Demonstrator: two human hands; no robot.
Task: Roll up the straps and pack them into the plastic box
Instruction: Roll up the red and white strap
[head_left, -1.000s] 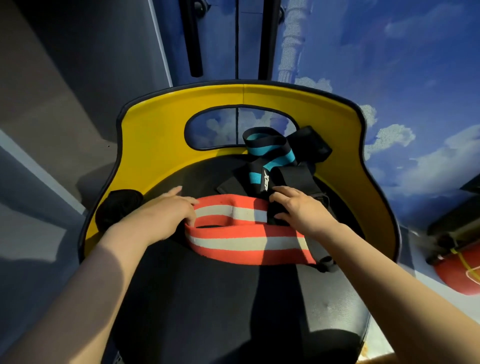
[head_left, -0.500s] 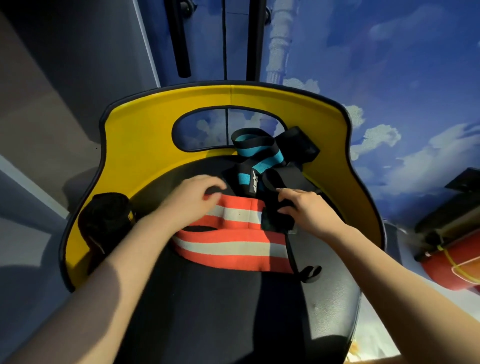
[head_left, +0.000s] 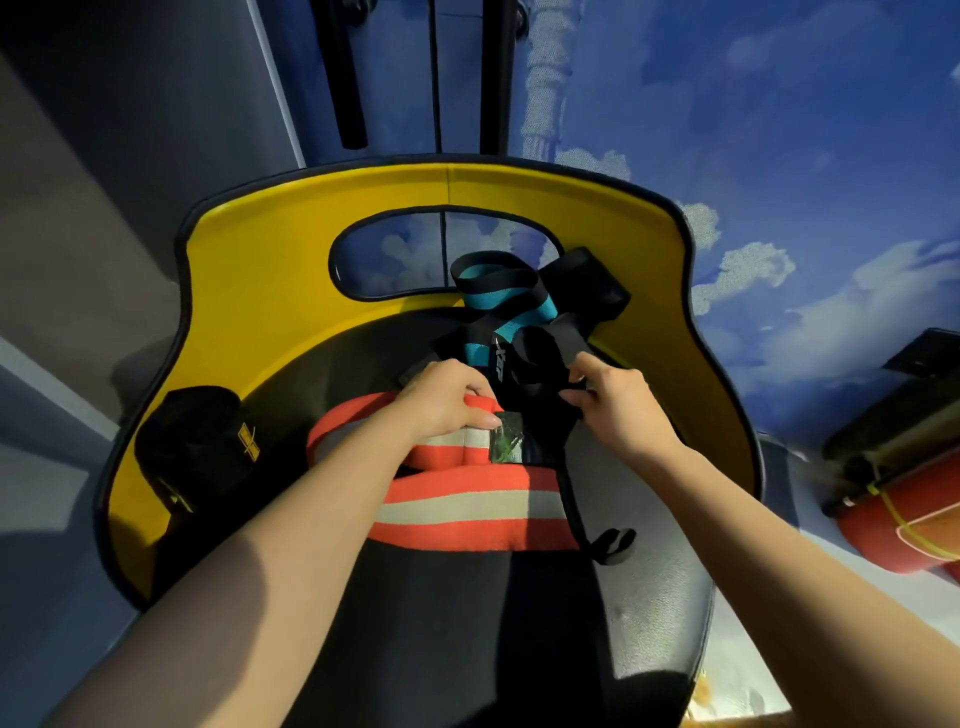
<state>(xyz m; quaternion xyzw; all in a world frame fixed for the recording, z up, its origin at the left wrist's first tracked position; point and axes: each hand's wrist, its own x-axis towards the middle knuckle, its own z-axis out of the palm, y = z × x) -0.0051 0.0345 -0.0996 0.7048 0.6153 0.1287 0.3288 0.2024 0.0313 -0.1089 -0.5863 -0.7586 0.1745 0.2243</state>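
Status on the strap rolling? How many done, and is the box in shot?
One black roll sits finished at the seat's left edge. In hand: left hand grips the orange-and-white strap at its end, right hand pinches a black strap. Left: those two and the teal-and-black strap, all loose. No plastic box in view, so nothing visibly packed.

both forearms are seen bare to the frame edge; no sleeves, gloves, rings or watch are worn on the left hand (head_left: 441, 402) or right hand (head_left: 621, 410).
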